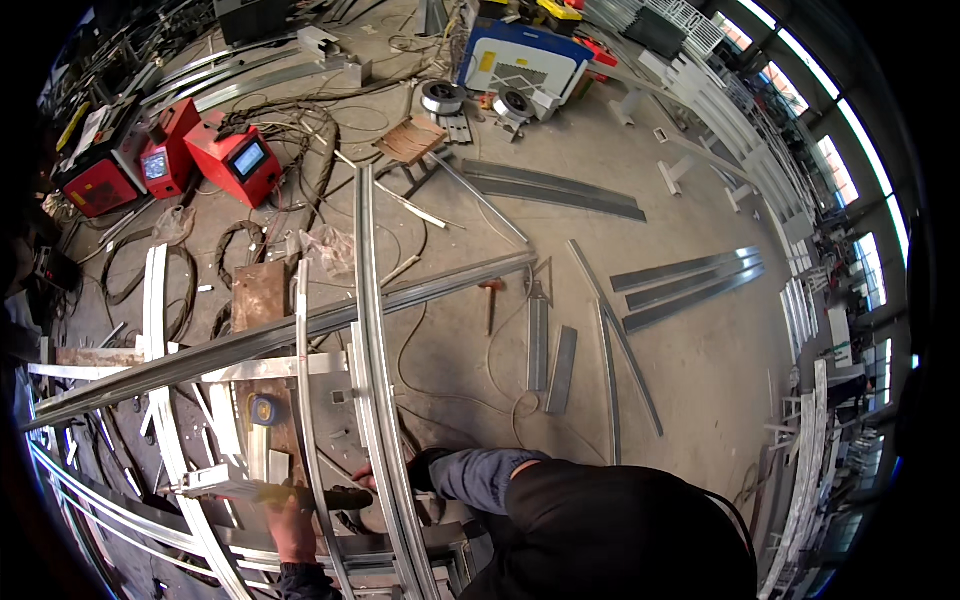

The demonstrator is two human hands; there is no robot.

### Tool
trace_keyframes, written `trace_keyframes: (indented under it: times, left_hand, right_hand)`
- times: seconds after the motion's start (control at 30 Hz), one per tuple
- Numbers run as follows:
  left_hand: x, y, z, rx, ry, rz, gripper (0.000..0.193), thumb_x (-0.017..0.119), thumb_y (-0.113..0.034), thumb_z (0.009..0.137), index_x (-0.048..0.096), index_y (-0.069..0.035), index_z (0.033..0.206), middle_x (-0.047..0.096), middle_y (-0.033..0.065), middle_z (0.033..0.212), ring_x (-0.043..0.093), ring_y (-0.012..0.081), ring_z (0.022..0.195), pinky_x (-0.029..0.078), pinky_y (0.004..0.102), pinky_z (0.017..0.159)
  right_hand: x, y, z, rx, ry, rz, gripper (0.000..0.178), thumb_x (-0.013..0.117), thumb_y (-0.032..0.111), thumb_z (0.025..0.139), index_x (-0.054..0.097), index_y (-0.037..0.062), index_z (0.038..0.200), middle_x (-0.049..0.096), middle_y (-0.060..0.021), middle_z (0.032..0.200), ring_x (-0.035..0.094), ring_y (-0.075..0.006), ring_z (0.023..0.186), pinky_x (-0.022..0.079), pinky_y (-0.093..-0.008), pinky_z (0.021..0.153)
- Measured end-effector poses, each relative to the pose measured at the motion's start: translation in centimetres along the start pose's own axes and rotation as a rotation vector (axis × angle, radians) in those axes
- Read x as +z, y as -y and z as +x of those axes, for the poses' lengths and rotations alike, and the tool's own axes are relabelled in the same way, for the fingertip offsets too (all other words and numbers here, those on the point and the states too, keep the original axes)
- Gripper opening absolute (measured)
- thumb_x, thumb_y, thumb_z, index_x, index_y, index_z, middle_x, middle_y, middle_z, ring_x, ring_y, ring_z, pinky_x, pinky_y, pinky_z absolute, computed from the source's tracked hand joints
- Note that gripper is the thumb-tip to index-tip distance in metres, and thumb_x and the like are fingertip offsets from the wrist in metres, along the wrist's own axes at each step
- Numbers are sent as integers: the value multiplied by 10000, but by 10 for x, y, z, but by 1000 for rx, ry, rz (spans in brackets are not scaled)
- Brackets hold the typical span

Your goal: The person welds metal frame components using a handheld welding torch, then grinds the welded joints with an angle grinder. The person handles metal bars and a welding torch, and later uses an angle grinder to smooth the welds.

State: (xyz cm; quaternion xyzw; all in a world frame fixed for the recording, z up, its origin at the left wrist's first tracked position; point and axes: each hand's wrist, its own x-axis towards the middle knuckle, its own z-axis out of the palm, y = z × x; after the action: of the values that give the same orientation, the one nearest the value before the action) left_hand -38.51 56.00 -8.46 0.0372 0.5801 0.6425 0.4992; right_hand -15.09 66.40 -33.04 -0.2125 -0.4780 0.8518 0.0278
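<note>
"While the left hand (291, 532) is stretched forward from a dark sleeve (305, 582), what is seen to its left?"

"Just beside it, a long pale bar (176, 440) is crossed by a short silvery piece (205, 480). Well ahead of the hand, a red machine (222, 165) with a lit screen is seen; nearer, a round blue item (263, 410) is found."

"How is that hand held?"

"Its fingers are blurred, so whether anything is pinched cannot be told."

"And between the hands?"

"A dark rounded object (348, 497) is placed there, partly covered by a thin metal strip (306, 400)."

"What of the right hand (366, 479)?"

"Only a few fingers are shown, near the object's right end and beside a long grooved rail (375, 400); their grip cannot be told."

"Farther right?"

"Ahead of that hand and to its right, a red-headed tool (490, 303) is laid on the floor (710, 400); beyond, three grey channels (688, 289) are spread side by side."
</note>
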Motion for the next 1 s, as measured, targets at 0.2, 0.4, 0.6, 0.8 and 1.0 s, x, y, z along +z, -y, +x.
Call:
trace_keyframes:
  times: [0.2,0.4,0.6,0.8,1.0]
  left_hand:
    - [9,12,14,-36,5,213,288,676,-108,1039,597,-44,1309,695,48,1060,656,135,881,508,271,765]
    - [-17,43,20,-74,68,178,357,698,-81,1023,585,-39,1360,688,65,1202,657,184,1068,520,360,945]
    - [-53,39,33,-308,176,119,460,646,-264,1073,525,-77,1476,657,84,1355,638,237,1207,541,423,1011]
    - [-49,25,-7,-557,425,430,599,426,-474,1174,465,-9,1552,716,163,1220,699,336,1123,583,474,965]
    - [-16,3,-10,-571,530,701,460,607,-183,1097,523,39,1492,703,206,1301,677,284,1191,509,398,1078]
  right_hand:
    - [55,81,15,85,179,253,684,577,-1,852,587,8,1535,688,-94,1458,608,-176,1335,432,-276,1148]
    - [66,89,7,-274,2,-380,700,729,12,712,568,52,1392,709,-173,1204,672,-278,1122,523,-416,977]
    - [57,71,4,-222,1,-171,468,774,71,781,673,22,1236,735,-195,1167,702,-290,1040,548,-440,881]
    - [44,68,-25,-186,-32,-93,359,784,124,816,712,15,1151,750,-158,1033,710,-261,924,548,-423,783]
    - [22,67,-36,-245,-219,-109,277,793,177,850,751,8,1066,765,-121,899,718,-232,808,549,-406,684]
